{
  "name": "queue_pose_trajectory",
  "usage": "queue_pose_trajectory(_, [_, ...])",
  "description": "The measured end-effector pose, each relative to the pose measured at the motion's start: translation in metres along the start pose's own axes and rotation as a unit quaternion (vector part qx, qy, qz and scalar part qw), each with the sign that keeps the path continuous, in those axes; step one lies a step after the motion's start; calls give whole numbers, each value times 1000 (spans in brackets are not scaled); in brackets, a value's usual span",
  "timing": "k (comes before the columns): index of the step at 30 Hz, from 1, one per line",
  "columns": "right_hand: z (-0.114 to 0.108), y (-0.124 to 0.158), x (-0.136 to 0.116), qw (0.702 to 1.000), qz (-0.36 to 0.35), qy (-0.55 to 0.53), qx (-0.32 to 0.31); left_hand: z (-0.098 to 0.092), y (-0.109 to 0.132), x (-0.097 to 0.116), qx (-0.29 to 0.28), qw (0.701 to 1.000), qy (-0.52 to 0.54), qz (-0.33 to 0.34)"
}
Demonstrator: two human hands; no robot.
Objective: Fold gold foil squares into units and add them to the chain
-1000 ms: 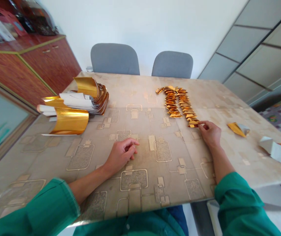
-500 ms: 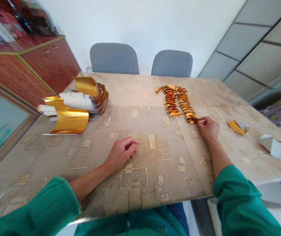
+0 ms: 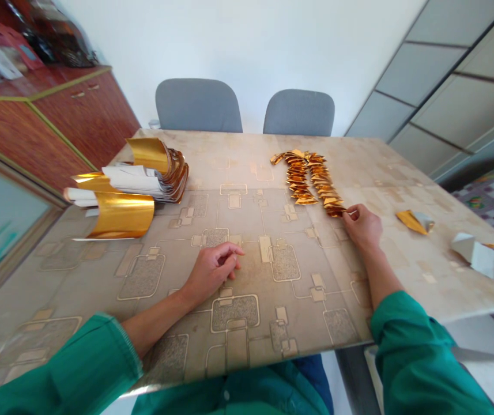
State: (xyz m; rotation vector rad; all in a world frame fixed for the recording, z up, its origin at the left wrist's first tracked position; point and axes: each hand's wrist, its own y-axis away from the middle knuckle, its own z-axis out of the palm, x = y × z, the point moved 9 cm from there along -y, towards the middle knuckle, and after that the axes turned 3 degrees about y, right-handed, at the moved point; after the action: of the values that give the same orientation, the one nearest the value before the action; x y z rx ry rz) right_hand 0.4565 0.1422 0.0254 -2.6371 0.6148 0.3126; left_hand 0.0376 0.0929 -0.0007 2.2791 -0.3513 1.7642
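Note:
My right hand (image 3: 363, 226) pinches the near end of the right-hand row of folded gold paper pieces (image 3: 325, 185) between thumb and fingertips. Beside it runs a second row of folded gold paper (image 3: 299, 180), its pieces overlapping closely. The two rows meet at their far ends. My left hand (image 3: 215, 266) rests on the table, loosely bent, with the fingers partly stretched and nothing in them. Far to its upper left lies a stack of gold-faced paper sheets (image 3: 125, 210), curled and white on the back.
The table (image 3: 255, 323) wears a patterned cover. At right lie a gold and white paper scrap (image 3: 415, 222) and a crumpled white paper (image 3: 478, 256). Two grey chairs (image 3: 198, 105) stand at the far edge, and a reddish wooden cabinet (image 3: 86, 109) is at left.
The whole view has shifted very slightly. My right hand stays at the end of the gold row, and my left hand keeps its place on the table.

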Motion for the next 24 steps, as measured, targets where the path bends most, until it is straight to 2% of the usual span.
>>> queue_pose_trajectory(6, [-1, -2, -5, 998, -10, 61, 29, 1, 0, 0, -1, 1000, 2, 5])
queue_pose_trajectory(13, [8, 0, -8, 992, 1, 122, -14, 1, 0, 1, -1, 1000, 0, 5])
queue_pose_trajectory(17, [6, 4, -13, 992, 1, 121, -21, 0, 0, 1, 0, 1000, -3, 8])
queue_pose_trajectory(21, [-3, 11, -19, 994, -21, 105, 2, 0, 0, 2, -2, 1000, -4, 9])
queue_pose_trajectory(24, [-8, 18, -27, 993, -63, 97, 16, 1, 0, 2, -2, 1000, -4, 12])
